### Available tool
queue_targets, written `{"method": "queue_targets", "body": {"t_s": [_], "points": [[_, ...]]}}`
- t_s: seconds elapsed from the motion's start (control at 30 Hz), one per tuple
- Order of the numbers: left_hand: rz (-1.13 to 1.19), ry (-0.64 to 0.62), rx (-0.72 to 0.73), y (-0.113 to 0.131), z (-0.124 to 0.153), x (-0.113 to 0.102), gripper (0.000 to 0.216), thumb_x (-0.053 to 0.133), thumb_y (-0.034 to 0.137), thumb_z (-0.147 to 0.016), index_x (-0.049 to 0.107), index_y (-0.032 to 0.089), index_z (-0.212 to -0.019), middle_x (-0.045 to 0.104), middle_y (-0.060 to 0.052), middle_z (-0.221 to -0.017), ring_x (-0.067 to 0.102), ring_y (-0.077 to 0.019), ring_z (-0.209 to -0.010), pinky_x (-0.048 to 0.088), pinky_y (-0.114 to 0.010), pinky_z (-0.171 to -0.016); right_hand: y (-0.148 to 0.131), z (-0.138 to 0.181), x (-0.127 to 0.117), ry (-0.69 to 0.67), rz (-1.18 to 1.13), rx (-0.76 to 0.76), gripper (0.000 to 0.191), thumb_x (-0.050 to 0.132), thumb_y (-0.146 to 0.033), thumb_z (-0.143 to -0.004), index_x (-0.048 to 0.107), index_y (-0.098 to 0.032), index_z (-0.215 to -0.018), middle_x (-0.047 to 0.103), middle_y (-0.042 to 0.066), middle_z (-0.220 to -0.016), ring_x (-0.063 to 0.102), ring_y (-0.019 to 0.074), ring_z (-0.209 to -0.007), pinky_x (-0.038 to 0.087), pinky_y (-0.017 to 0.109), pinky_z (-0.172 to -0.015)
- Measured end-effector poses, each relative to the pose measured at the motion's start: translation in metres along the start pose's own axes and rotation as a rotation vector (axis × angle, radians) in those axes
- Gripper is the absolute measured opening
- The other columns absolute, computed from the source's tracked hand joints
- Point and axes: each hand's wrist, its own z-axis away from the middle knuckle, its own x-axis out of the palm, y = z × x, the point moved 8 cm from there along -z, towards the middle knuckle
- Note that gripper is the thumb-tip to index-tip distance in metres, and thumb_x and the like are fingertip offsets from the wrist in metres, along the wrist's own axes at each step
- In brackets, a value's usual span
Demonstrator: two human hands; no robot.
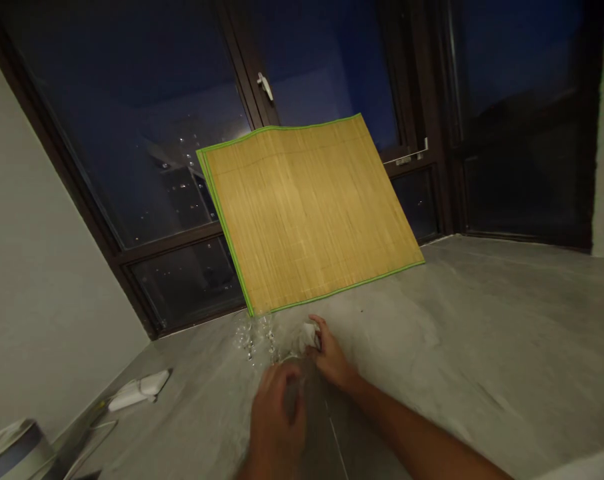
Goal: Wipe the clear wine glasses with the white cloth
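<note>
We seem mid-gathering on the sill (482, 333) just before the mat (307, 213): our right hand (332, 360) pinches a white wad (309, 333) beside the clear wrap (255, 337), our blurred left hand (277, 417) hovers close, grip unreadable, so next wants a surer hold

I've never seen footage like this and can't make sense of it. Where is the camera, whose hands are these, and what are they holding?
There is no machine here. A person wears one camera on the head, and it looks forward and down at their own bare hands. The right hand pinches a small white wad. The left hand is blurred and close to some crinkled clear plastic; I cannot tell whether it grips anything. Both are over a grey surface. A bamboo mat with a green edge stands on the surface and leans against a dark window. At the far left lie a white object and a round container.
</note>
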Motion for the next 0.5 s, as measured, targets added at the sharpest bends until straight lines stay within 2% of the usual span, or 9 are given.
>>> {"method": "queue_targets", "body": {"t_s": [0.07, 0.13, 0.27, 0.37, 0.5], "points": [[-0.153, 0.015, 0.106, 0.004, -0.024, 0.013, 0.058, 0.059, 0.009, -0.070, 0.056, 0.023, -0.127, 0.058, -0.010, -0.130, 0.049, -0.0306, -0.124, 0.034, -0.046, -0.109, 0.001, 0.000, -0.003, 0.031, -0.055, 0.012, 0.070, 0.049, -0.008, -0.068, 0.035, -0.024, -0.134, 0.062, 0.002, -0.101, 0.061, 0.0172, -0.088, 0.050, 0.032, -0.082], [-0.230, -0.010, 0.108, -0.008, -0.046, 0.036, 0.071, 0.055, 0.006, -0.066, 0.047, 0.016, -0.136, 0.057, -0.014, -0.132, 0.048, -0.0314, -0.125, 0.031, -0.046, -0.110, 0.004, -0.001, -0.009, 0.079, -0.093, 0.034, 0.069, 0.049, -0.008, -0.066, 0.036, -0.024, -0.132, 0.062, 0.004, -0.104, 0.062, 0.0178, -0.090, 0.051, 0.033, -0.082], [-0.180, -0.079, 0.096, -0.045, -0.057, 0.074, 0.056, 0.047, 0.011, -0.076, 0.050, 0.014, -0.132, 0.065, -0.014, -0.116, 0.057, -0.0278, -0.111, 0.039, -0.043, -0.101, 0.008, -0.004, -0.016, 0.132, -0.124, 0.032, 0.058, 0.051, -0.015, -0.073, 0.038, -0.024, -0.128, 0.062, 0.005, -0.106, 0.062, 0.0190, -0.093, 0.053, 0.031, -0.080], [-0.114, -0.097, 0.125, -0.056, -0.052, 0.079, 0.053, 0.047, 0.015, -0.079, 0.050, 0.017, -0.132, 0.064, -0.013, -0.122, 0.056, -0.0264, -0.115, 0.037, -0.043, -0.103, 0.005, -0.003, -0.016, 0.161, -0.064, 0.002, 0.044, 0.049, -0.027, -0.084, 0.041, -0.023, -0.127, 0.062, 0.006, -0.106, 0.061, 0.0195, -0.094, 0.052, 0.032, -0.081], [-0.123, -0.051, 0.142, -0.043, -0.053, 0.072, 0.054, 0.048, 0.019, -0.081, 0.046, 0.017, -0.134, 0.059, -0.013, -0.130, 0.051, -0.0260, -0.122, 0.030, -0.045, -0.108, -0.005, 0.003, -0.018, 0.223, 0.102, -0.037, 0.040, 0.040, -0.036, -0.095, 0.040, -0.023, -0.132, 0.062, 0.008, -0.111, 0.061, 0.0202, -0.095, 0.050, 0.034, -0.085]]}}
